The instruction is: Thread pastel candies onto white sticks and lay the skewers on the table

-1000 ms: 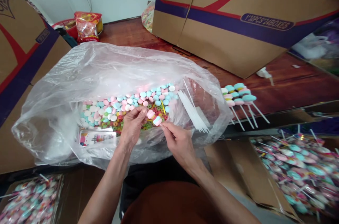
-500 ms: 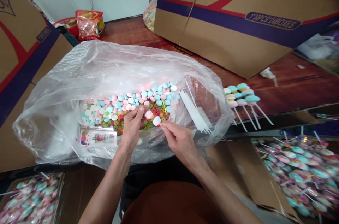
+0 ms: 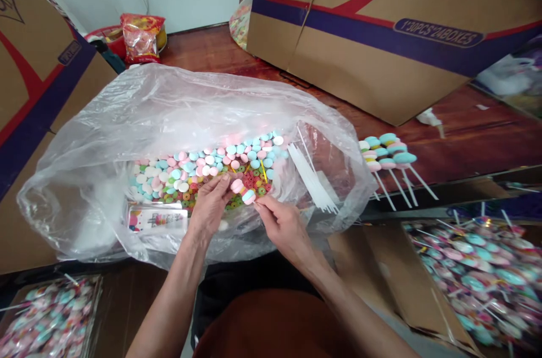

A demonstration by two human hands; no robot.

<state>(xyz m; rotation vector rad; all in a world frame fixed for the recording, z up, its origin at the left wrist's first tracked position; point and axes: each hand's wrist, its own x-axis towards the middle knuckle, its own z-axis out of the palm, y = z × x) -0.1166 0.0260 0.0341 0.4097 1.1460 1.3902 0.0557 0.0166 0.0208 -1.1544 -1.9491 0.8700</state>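
Observation:
My right hand [image 3: 282, 225] pinches the lower end of a candy skewer [image 3: 248, 196], just below its pink-and-blue sweet. Pink and blue sweets with a yellowish piece between them sit on it, tilted up to the left. At its upper end is my left hand [image 3: 214, 197], thumb and fingers pressed together; what they hold is hidden. Under both hands, a clear plastic bag [image 3: 178, 87] lies open around pastel candies [image 3: 169, 174] and small gummy rings [image 3: 254, 178]. A bundle of white sticks [image 3: 311, 180] lies in the bag, right of my hands.
Finished candy skewers [image 3: 387, 152] lie on the reddish table [image 3: 199, 52] at right. Boxes of wrapped skewers [image 3: 478, 279] stand low at both sides. Large cartons [image 3: 359, 47] rise behind and at left. A printed card [image 3: 156, 219] lies in the bag's front left.
The skewer and my right fingertips have shifted slightly left and down, bringing the skewer's upper end closer to my left fingers. My left hand has moved a little to the right.

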